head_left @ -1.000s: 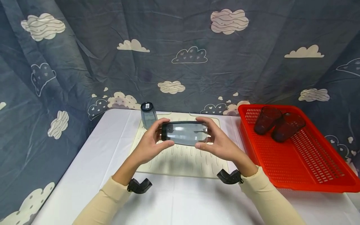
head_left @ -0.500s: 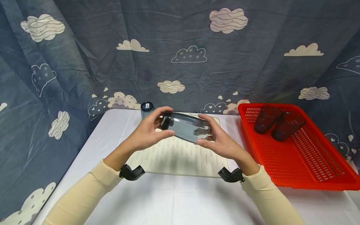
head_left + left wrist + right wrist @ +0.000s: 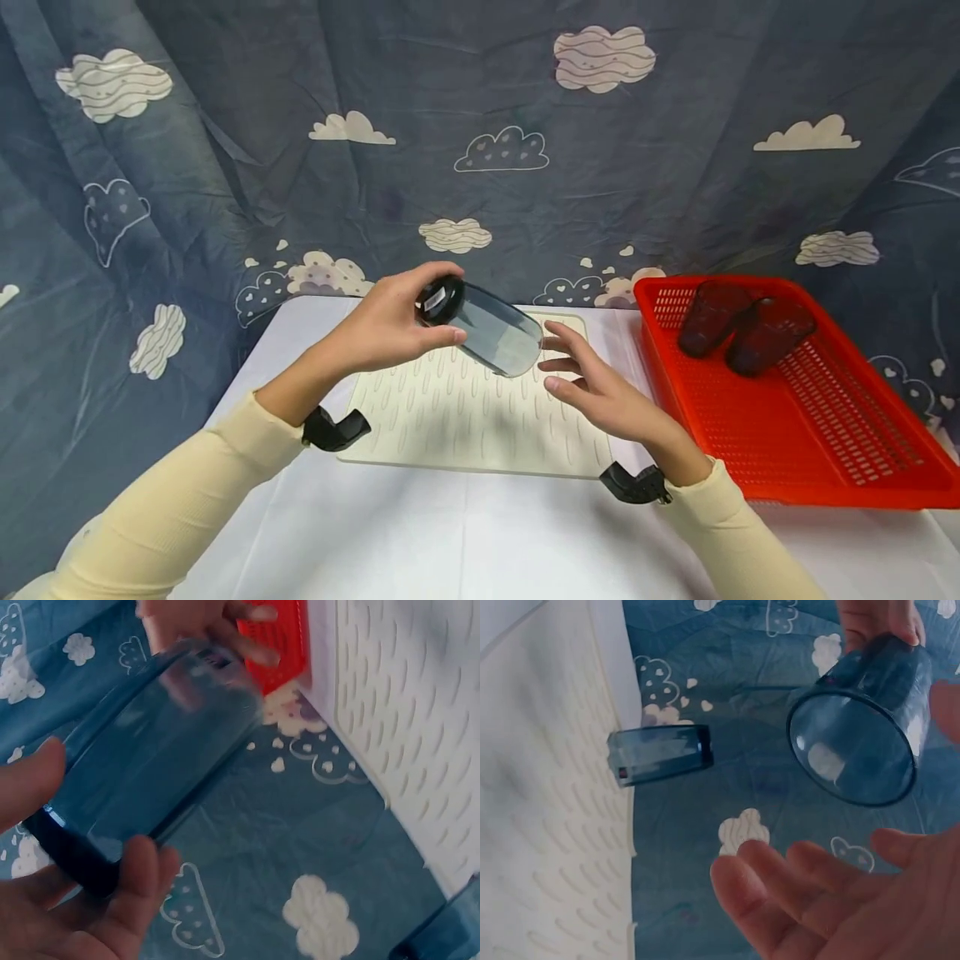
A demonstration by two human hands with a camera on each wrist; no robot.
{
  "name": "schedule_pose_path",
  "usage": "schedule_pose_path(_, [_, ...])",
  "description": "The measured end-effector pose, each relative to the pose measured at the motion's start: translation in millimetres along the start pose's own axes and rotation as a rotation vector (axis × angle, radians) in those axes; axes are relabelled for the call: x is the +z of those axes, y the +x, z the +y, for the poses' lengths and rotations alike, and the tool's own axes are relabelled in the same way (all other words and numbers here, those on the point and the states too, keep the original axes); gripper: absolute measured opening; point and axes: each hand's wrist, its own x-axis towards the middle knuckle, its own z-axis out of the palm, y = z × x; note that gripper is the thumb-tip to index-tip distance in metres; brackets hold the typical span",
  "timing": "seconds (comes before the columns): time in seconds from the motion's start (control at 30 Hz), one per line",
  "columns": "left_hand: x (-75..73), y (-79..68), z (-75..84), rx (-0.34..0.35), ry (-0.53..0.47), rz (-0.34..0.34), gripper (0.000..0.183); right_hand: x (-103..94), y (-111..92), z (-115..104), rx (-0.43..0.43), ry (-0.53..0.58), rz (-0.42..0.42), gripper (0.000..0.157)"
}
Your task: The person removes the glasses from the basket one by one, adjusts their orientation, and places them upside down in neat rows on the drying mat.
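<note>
A clear blue-grey drinking glass (image 3: 497,332) is held in the air above the cream ribbed drying mat (image 3: 465,433). My left hand (image 3: 386,321) grips it round its dark base, thumb on the near side. The glass lies tilted, base up to the left and mouth down to the right. Close by the mouth, my right hand (image 3: 600,387) has its fingers spread and holds nothing. In the right wrist view the open rim of the glass faces that palm. A second glass (image 3: 660,754) stands upside down on the mat; my left hand hides it in the head view.
On the right sits a red plastic basket (image 3: 847,498) with slotted sides. Two glasses, one (image 3: 712,321) beside the other (image 3: 768,335), lean at its far left end. A white cloth (image 3: 420,533) covers the table, and a cloud-patterned curtain (image 3: 495,208) hangs behind.
The glass has turned from level to tilted, its base swinging up and toward the camera. My right hand has let go of the mouth end; my left hand has moved up and left.
</note>
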Motion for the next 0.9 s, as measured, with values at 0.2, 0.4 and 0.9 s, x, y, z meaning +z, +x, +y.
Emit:
schedule_pose_path(0.2, [-8.5, 20.5, 12.4, 0.055, 0.184, -0.045, 0.059, -6.3, -13, 5, 0.031, -0.074, 0.056, 0.067])
schedule_pose_path(0.4, [-11.0, 35.7, 9.9, 0.017, 0.289, -0.082, 0.058, -6.7, -16, 8, 0.04, -0.115, 0.053, 0.065])
schedule_pose_path(0.9, [-27.1, 64.4, -19.2, -0.116, 0.401, -0.144, 0.062, -3.0, -22, 15, 0.109, -0.159, 0.046, 0.062])
